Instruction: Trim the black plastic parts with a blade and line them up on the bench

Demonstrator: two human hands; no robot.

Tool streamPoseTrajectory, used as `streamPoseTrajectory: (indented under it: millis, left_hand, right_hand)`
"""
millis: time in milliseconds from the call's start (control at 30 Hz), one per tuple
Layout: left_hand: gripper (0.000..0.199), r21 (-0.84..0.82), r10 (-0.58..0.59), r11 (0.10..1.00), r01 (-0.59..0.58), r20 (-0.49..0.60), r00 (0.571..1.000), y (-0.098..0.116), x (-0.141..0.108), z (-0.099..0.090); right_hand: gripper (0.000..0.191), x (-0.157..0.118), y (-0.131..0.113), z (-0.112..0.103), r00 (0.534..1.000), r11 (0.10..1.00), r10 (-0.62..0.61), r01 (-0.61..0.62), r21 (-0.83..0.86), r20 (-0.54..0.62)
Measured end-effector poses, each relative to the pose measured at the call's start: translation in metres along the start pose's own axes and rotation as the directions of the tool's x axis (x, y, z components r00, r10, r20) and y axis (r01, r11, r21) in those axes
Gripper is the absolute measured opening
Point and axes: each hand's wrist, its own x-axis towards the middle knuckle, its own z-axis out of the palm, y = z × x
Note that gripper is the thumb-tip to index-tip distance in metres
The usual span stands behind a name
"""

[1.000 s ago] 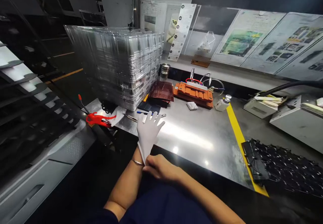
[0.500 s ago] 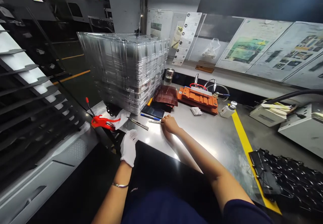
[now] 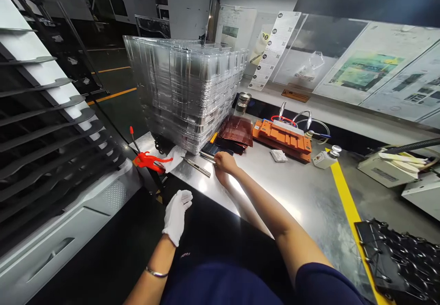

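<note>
My left hand (image 3: 177, 214), in a white glove, hangs in front of the metal table's edge with its fingers curled together; nothing shows in it. Bare and pinched, my right hand (image 3: 225, 163) holds a slim metal tool (image 3: 208, 158) over the table, beside a dark phone-like slab (image 3: 220, 150). Another thin metal tool (image 3: 195, 166) lies to the left of it. Near the table corner are a white cloth (image 3: 175, 159) and a red air gun (image 3: 151, 161).
A tall stack of clear plastic trays (image 3: 185, 94) stands behind the tools. Farther right are brown sheets (image 3: 237, 130), an orange fixture (image 3: 282, 137), a white packet (image 3: 278, 156) and a small bottle (image 3: 326, 157). Black parts (image 3: 398, 254) lie at the right, a slatted rack (image 3: 44, 112) at the left.
The view has shifted left, so the scene sits farther right. My left hand has drawn back from the table edge. My right hand has moved slightly left among the tools.
</note>
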Motion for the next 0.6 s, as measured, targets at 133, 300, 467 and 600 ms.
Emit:
streamPoseTrajectory:
  millis: [133, 300, 467, 600]
  left_hand:
    - [0.025, 0.039, -0.004, 0.999, 0.004, -0.015, 1.0, -0.002, 0.001, -0.01]
    - [0.037, 0.109, 0.011, 0.994, -0.011, -0.005, 1.0, -0.005, 0.0, -0.008]
    - [0.038, 0.214, 0.106, 0.969, -0.125, 0.096, 0.99, -0.009, -0.009, 0.004]
    - [0.032, 0.301, 0.156, 0.926, -0.227, 0.241, 0.958, -0.016, -0.022, 0.014]
  right_hand:
    - [0.026, -0.007, -0.013, -0.001, 0.998, 0.999, 0.017, -0.014, 0.039, -0.061]
    - [0.034, -0.021, -0.047, 0.017, 0.995, 0.977, -0.101, 0.098, 0.189, 0.003]
    - [0.022, -0.043, -0.033, 0.026, 0.993, 0.912, -0.065, 0.018, 0.41, 0.101]
    - [0.005, -0.111, 0.03, 0.022, 0.989, 0.735, 0.071, -0.138, 0.664, 0.127]
